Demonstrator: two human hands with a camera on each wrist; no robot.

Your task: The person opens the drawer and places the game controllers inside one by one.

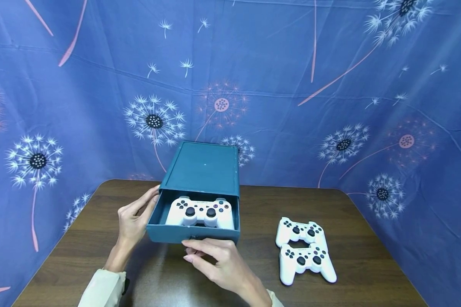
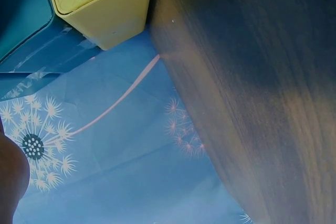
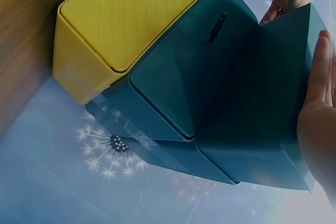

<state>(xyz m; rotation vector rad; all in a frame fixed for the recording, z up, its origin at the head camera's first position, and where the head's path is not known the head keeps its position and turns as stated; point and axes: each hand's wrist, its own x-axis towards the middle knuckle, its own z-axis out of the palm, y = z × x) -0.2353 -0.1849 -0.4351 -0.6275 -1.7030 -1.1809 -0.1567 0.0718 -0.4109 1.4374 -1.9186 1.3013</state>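
Observation:
A teal drawer (image 1: 192, 233) stands pulled out of the top of a teal drawer unit (image 1: 203, 166), and a white game controller (image 1: 200, 213) lies inside it. My left hand (image 1: 133, 219) rests its outstretched fingers against the unit's left side. In front of the drawer is my right hand (image 1: 219, 260), its index fingertip right at the lower front edge beside a small dark pull, the thumb lower and apart. In the right wrist view, that hand's fingers (image 3: 320, 72) lie straight along the drawer front. The left wrist view shows only part of the left hand (image 2: 11, 177).
Two white game controllers, one behind (image 1: 301, 232) and one in front (image 1: 306, 261), lie to the right on the brown wooden table (image 1: 261, 209). Below the pulled-out drawer sit a teal drawer (image 3: 194, 61) and a yellow drawer (image 3: 126, 19). Blue dandelion-print cloth (image 1: 276, 128) hangs behind.

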